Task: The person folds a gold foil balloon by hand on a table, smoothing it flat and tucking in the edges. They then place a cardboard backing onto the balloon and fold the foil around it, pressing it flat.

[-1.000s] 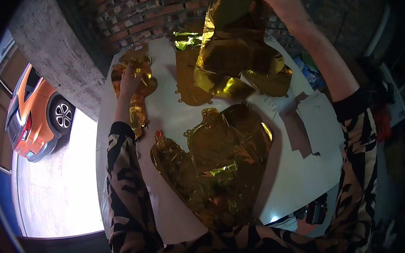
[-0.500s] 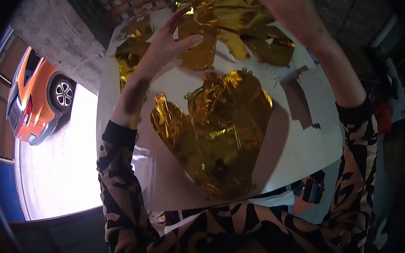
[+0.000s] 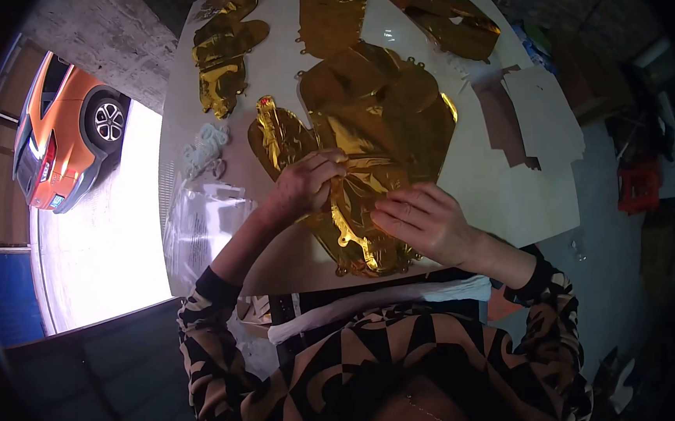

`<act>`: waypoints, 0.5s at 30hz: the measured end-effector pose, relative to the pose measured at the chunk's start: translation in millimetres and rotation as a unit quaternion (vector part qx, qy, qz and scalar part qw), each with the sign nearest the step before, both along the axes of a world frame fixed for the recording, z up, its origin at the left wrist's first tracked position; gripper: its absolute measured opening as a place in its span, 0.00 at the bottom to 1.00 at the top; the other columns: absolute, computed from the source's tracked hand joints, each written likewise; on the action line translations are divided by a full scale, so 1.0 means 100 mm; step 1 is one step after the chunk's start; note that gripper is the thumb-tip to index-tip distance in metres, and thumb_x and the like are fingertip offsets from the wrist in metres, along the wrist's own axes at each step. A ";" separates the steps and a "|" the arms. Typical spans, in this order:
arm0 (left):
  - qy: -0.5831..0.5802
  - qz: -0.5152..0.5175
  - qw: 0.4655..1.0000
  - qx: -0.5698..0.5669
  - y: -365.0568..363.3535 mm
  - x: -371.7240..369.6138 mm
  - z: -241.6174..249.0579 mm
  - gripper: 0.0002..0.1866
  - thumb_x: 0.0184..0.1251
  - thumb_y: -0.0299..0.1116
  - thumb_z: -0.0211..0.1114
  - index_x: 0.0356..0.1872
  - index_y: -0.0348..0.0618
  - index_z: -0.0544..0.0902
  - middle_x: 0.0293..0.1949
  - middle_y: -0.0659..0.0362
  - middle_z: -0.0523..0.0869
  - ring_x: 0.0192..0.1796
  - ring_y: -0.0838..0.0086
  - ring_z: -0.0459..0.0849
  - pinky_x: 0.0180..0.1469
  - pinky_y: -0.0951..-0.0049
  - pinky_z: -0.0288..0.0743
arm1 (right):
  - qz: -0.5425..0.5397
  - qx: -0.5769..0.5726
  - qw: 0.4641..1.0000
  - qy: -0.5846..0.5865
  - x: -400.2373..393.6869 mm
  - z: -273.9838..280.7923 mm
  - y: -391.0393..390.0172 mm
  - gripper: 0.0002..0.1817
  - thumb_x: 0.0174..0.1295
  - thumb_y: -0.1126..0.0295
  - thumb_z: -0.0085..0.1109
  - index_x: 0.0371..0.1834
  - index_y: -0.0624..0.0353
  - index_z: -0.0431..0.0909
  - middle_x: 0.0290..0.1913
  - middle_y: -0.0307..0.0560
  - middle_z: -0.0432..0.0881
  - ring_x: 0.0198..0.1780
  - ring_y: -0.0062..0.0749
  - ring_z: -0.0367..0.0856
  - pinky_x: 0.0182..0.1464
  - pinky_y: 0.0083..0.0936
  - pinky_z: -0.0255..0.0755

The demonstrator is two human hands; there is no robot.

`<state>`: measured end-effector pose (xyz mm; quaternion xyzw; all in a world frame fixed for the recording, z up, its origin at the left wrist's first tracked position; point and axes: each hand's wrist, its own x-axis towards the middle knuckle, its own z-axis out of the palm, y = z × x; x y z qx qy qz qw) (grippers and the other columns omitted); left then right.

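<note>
A flat, uninflated gold foil balloon point(image 3: 373, 106), rounded at the top and with small tabs along its edge, lies on the white table in front of me. My left hand point(image 3: 306, 185) is closed, its fingertips pinching the foil near the middle. Over the lower right part of the same balloon, my right hand point(image 3: 430, 221) has its fingers together and bent onto the foil. Creases run through the foil between both hands, and a folded strip shines below them. My right thumb is mostly hidden.
More flat gold foil pieces point(image 3: 224, 50) lie at the table's far left and far side. Clear plastic bags point(image 3: 202, 228) and a white tangled bundle point(image 3: 206, 148) sit at left. Grey-white card point(image 3: 546, 114) lies at right. An orange car point(image 3: 73, 127) stands outside.
Both hands have come down from the far foil pieces to the near balloon and now grip its foil. The balloon has creased between them, and my view has shifted.
</note>
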<state>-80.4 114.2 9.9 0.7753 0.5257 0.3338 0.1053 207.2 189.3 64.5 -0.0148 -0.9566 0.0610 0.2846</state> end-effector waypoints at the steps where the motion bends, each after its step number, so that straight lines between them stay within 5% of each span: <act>1: 0.014 0.003 1.000 0.008 -0.04 0.04 -0.03 0.14 0.59 0.15 0.70 0.47 0.37 0.85 0.58 0.51 0.89 0.66 0.57 0.87 0.66 0.61 0.84 | -0.001 0.002 1.000 -0.005 0.03 -0.06 -0.04 0.15 0.59 0.68 0.67 0.50 0.55 0.88 0.53 0.42 0.89 0.54 0.35 0.86 0.56 0.35 0.79; 15: 0.137 0.026 0.988 0.070 -0.25 0.23 -0.14 0.13 0.59 0.23 0.70 0.46 0.37 0.86 0.55 0.50 0.88 0.63 0.55 0.86 0.63 0.62 0.85 | 0.003 0.044 0.998 -0.050 0.15 -0.32 -0.28 0.18 0.60 0.67 0.64 0.53 0.59 0.85 0.55 0.44 0.86 0.57 0.36 0.83 0.61 0.38 0.76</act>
